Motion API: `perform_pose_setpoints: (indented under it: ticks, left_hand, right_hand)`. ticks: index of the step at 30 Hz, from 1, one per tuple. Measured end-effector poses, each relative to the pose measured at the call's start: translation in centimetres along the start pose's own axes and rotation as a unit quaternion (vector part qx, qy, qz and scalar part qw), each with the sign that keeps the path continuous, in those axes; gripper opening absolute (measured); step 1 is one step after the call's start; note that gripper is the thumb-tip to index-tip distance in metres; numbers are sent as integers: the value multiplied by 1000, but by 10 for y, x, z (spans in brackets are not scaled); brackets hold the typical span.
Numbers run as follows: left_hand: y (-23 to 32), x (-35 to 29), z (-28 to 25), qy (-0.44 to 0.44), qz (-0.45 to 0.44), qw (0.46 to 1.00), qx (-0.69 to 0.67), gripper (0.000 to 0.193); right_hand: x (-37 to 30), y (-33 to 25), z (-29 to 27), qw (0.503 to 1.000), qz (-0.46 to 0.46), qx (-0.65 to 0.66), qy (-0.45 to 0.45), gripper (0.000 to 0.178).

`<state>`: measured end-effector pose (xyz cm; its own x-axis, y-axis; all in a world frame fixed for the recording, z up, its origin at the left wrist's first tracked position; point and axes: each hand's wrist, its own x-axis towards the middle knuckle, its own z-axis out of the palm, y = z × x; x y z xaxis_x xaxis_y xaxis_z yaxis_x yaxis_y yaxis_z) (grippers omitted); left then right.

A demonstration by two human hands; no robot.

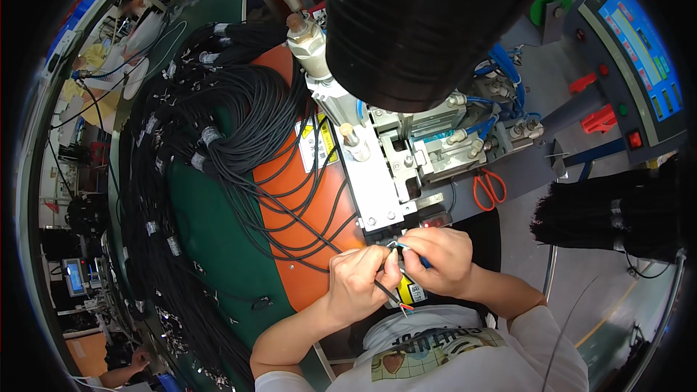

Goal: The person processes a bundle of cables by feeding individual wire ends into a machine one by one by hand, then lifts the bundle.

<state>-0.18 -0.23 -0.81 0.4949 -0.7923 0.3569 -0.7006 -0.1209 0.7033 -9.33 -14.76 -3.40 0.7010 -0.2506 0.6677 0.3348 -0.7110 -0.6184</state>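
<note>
My left hand [357,281] is closed round a black cable [385,291] in front of the machine's lower end. Below that hand, thin coloured wires [406,309], red and green among them, fan out from a stripped cable end. My right hand [444,257] pinches close beside the left one, at thin blue and white wires [396,245] between the fingertips. Just beyond the fingers stands a machine with a pale metal block [372,192]. From the left, several black cables [298,214] run over an orange plate [290,276] toward my left hand.
Bundled black cables [250,101] cover much of the green mat [207,210] at left. Red-handled scissors [488,189] lie right of the machine. A large black cylinder [428,29] overhangs it. Farther right are a control screen [642,65] and a hanging black bundle [610,221].
</note>
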Motion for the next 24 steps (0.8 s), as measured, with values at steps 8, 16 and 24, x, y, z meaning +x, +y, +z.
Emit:
perform_pose_setpoints:
  ticks: [8, 16, 24]
  left_hand:
    - [2, 3, -2, -39, 15, 997, 62, 8]
    - [1, 1, -1, -42, 25, 995, 85, 7]
    - [6, 3, -7, -66, 63, 984, 154, 9]
  right_hand:
    - [9, 5, -19, 971, 159, 97, -148, 11]
    - [6, 0, -19, 981, 46, -83, -170, 11]
    - [7, 2, -22, 982, 94, -13, -164, 7]
